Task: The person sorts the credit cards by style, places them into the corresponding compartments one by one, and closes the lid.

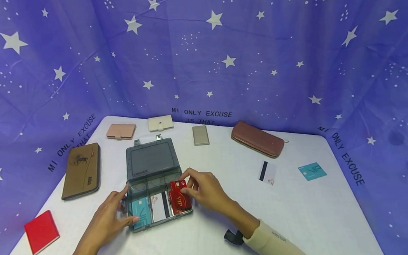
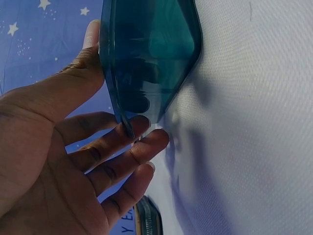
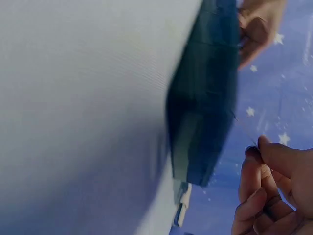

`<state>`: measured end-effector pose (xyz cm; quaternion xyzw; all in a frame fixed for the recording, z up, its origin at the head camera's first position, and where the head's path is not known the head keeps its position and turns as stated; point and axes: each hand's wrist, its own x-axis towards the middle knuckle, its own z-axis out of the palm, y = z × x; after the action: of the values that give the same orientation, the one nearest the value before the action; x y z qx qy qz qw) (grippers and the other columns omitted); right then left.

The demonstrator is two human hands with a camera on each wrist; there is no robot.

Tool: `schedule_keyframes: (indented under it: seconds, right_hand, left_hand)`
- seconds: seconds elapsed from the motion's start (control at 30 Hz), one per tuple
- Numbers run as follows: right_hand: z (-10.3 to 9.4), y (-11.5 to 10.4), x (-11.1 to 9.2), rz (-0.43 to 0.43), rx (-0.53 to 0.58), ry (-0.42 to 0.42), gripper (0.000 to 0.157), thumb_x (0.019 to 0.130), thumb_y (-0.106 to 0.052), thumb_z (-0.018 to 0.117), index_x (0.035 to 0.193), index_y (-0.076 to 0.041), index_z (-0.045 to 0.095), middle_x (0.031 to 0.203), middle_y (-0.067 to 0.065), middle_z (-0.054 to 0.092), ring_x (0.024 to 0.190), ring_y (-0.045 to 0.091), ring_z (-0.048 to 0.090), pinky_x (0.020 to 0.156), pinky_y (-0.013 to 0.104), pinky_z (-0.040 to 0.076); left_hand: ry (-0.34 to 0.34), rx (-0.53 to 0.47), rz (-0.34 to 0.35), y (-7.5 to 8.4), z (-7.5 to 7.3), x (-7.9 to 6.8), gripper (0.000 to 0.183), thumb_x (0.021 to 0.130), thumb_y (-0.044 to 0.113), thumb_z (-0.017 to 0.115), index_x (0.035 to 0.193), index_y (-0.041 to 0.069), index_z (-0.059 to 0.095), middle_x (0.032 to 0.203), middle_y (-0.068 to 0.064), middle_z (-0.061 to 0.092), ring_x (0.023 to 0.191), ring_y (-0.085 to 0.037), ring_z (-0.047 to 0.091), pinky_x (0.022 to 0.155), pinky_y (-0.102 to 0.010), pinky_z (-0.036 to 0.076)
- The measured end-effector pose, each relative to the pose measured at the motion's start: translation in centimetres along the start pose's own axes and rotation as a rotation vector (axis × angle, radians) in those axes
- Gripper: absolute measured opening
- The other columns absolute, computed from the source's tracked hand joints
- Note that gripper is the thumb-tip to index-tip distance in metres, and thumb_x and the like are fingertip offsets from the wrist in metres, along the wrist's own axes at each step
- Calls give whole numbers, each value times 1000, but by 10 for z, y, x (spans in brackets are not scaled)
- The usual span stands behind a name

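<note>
A dark translucent plastic case lies on the table with its lid folded back. In its compartments are a teal VIP card, a white card with a black stripe and red VIP cards. My left hand grips the case's left side, its thumb on the front corner. In the left wrist view, fingers of that hand bend around the case's corner. My right hand pinches a red card between thumb and finger at the right compartment. The right wrist view shows this card edge-on.
Right of the case lie another white card and a teal card. Behind are a maroon zip wallet, a beige holder, a cream wallet and a pink wallet. A brown wallet and red notebook lie left.
</note>
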<state>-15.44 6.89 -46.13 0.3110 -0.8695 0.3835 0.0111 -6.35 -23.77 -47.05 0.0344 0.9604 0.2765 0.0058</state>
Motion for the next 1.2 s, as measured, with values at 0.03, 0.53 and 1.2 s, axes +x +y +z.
schedule_keyframes:
  seconds: [0.03, 0.53, 1.2]
  right_hand:
    - [3, -1, 0, -11, -43, -5, 29, 84, -20, 82, 108, -23, 67, 73, -14, 65, 61, 4, 55, 59, 21, 44]
    - [12, 5, -8, -7, -440, -206, 49, 91, -62, 58, 127, -31, 69, 98, -7, 49, 89, 9, 41, 62, 21, 37]
    - [-144, 124, -77, 454, -233, 54, 62, 81, -34, 83, 135, -15, 59, 117, 16, 61, 101, 33, 58, 76, 41, 46]
  left_hand:
    - [-2, 0, -2, 0, 0, 0, 101, 73, 38, 87, 155, 7, 35, 106, -3, 54, 87, -16, 50, 80, -43, 45]
    - [11, 3, 6, 1, -1, -1, 101, 73, 38, 87, 154, 6, 36, 105, -3, 54, 86, -15, 51, 81, -44, 45]
    - [6, -7, -1, 0, 0, -1, 101, 73, 39, 86, 154, 7, 35, 104, -4, 55, 87, -16, 53, 81, -45, 46]
